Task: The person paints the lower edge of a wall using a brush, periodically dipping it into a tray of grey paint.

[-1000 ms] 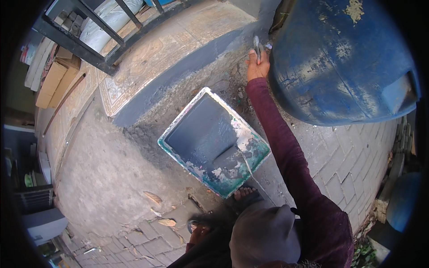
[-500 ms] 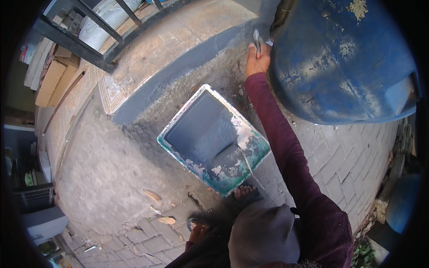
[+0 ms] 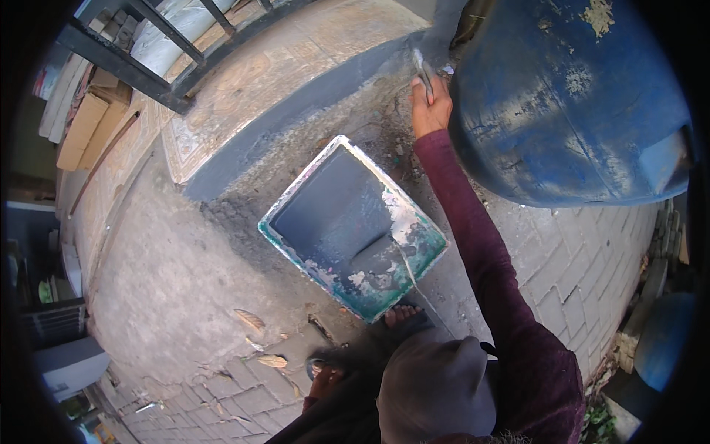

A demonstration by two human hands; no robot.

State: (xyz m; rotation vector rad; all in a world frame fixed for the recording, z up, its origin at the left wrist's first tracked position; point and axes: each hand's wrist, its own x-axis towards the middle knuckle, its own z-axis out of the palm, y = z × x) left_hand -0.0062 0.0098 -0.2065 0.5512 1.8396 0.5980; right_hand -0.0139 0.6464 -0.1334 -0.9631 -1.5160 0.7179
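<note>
My right hand (image 3: pixel 432 111) is stretched forward, its fingers wrapped round a paintbrush (image 3: pixel 423 68) smeared with grey. The brush's tip is beside the grey-painted face of the step (image 3: pixel 310 103), near its right end; I cannot tell if they touch. Between the step and my feet stands a paint tray (image 3: pixel 347 297), its rim crusted with white and green and grey paint lying inside. A pale string or stick crosses the tray's near edge. Low by my foot is my left hand (image 3: pixel 323 380), apart from the tray; its fingers are too dark and partly hidden to read.
A big scuffed blue barrel (image 3: pixel 569 111) stands close to the right of my arm. A black metal railing (image 3: pixel 159 92) rises on the tiled step at the upper left, near cardboard (image 3: pixel 85 129). Dry leaves (image 3: pixel 272 361) lie on the paving.
My right hand has shifted slightly right and toward me with the paintbrush, whose tip leans a little more to the left. The tray stays in place.
</note>
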